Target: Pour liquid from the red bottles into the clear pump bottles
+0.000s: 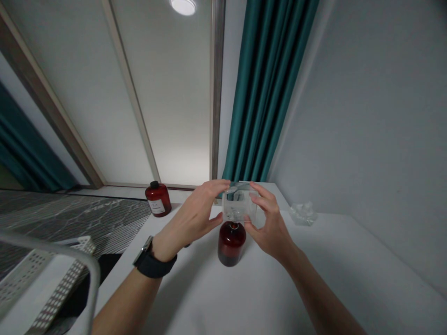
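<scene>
Between my two hands is a clear, box-shaped container (240, 204), see-through and held up in front of me. My left hand (200, 211) grips its left side, thumb low and fingers along the top. On the opposite side, the fingers and thumb of my right hand (268, 221) close around the edge. Just below the container, a dark red bottle (232, 246) stands upright on the white table (223, 302); its neck shows no cap and is partly covered by the container. A small dark object (187, 245) peeks out beside my left wrist, mostly hidden.
Another red bottle (159, 200), with a black cap and white label, stands at the table's far left edge. Crumpled clear plastic (303, 213) lies to the right near the wall. A white perforated basket (63, 288) and a grey curved rail (91, 274) are at lower left.
</scene>
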Demonstrator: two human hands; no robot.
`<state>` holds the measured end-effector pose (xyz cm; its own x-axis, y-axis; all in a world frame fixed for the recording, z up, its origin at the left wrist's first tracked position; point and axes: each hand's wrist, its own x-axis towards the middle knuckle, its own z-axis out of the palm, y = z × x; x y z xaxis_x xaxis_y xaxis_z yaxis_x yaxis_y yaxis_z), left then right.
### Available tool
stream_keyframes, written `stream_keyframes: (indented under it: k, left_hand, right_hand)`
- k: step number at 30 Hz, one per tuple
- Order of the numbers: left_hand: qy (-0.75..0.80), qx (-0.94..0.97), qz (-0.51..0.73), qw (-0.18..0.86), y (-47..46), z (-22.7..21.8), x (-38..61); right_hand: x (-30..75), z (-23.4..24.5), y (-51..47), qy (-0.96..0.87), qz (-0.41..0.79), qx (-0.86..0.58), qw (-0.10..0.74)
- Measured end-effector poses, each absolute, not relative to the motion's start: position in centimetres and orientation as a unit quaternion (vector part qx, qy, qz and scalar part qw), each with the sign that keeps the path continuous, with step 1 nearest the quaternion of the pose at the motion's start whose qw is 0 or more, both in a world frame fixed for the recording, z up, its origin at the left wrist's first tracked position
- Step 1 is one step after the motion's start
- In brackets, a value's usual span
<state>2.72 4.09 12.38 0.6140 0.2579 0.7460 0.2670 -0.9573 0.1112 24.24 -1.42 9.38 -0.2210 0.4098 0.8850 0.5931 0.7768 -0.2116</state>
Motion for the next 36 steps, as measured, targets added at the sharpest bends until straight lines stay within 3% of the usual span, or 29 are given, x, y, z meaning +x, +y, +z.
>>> stream_keyframes:
  k: [36]
  left_hand:
    - [-0.143, -0.899, -0.406, 0.077, 3.34, 13.27, 2.72]
  right_hand:
    - [24.23, 9.54, -1.58, -0.773, -0.116, -0.305, 0.544]
